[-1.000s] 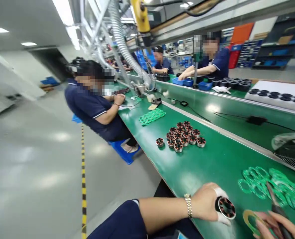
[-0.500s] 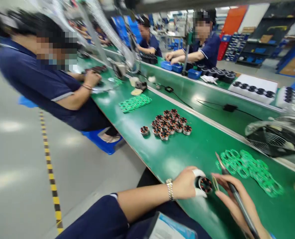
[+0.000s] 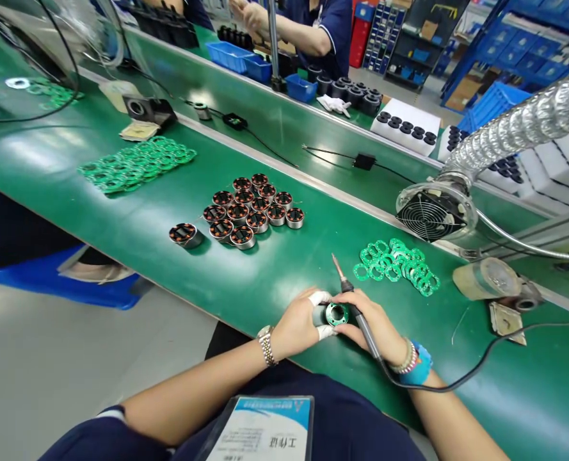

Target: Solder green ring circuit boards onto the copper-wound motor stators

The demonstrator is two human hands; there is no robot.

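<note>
My left hand (image 3: 296, 325), with white-wrapped thumb and finger, grips the side of a small round motor part. A green ring board (image 3: 336, 314) lies on top of that part. My right hand (image 3: 373, 325) has thumb and finger at the ring's edge and also holds a soldering iron (image 3: 365, 328), its tip pointing up and away. Beyond my hands lies a loose pile of green ring boards (image 3: 393, 264). A group of copper-wound motor parts (image 3: 239, 212) stands further left, with a single one (image 3: 185, 235) apart from it.
A fan (image 3: 431, 214) with a foil duct stands at the back right, near a round container (image 3: 486, 279). Stacked green boards (image 3: 135, 165) lie left. A person (image 3: 308, 32) works behind the divider, near blue trays (image 3: 231, 57).
The view has turned right and down. The green ring, earlier held apart by my right hand, is now on the motor part in my left hand. The two hands have come together.
</note>
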